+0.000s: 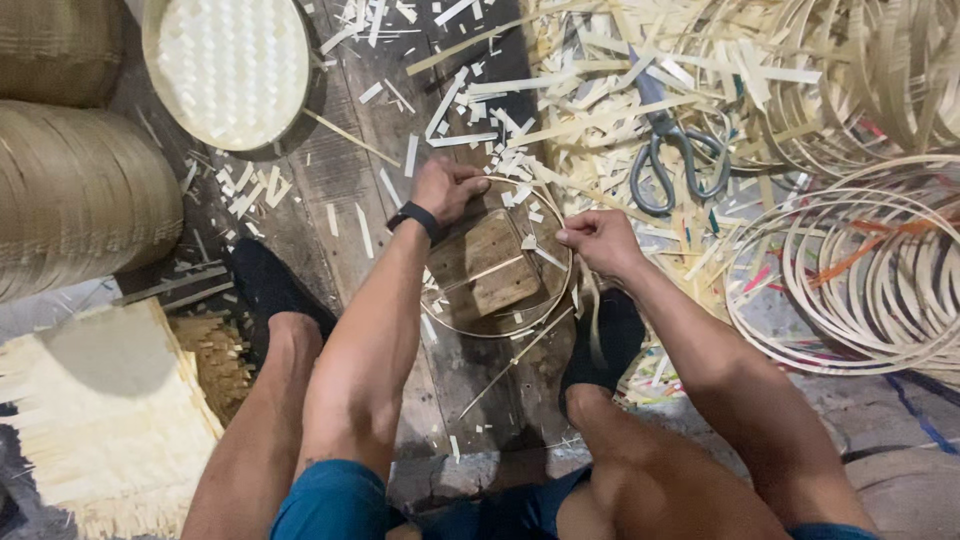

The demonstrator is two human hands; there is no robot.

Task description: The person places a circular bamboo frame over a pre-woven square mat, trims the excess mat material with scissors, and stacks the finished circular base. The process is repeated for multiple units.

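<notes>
A thin bamboo hoop (497, 331) lies on the dark plank floor around a small wooden block (497, 265). My left hand (447, 187), with a black band on its wrist, grips the hoop's far left edge. My right hand (597, 238) pinches the hoop's right side, where a thin strip end shows. Both hands sit just above the block. My knees and black-socked feet frame the hoop on either side.
Grey-handled scissors (668, 150) lie among bamboo offcuts beyond my right hand. Stacked bamboo rings (868, 280) fill the right side. A round woven tray (228, 68) is at the top left, woven baskets (80, 190) at the left, a woven mat (100, 420) at the lower left.
</notes>
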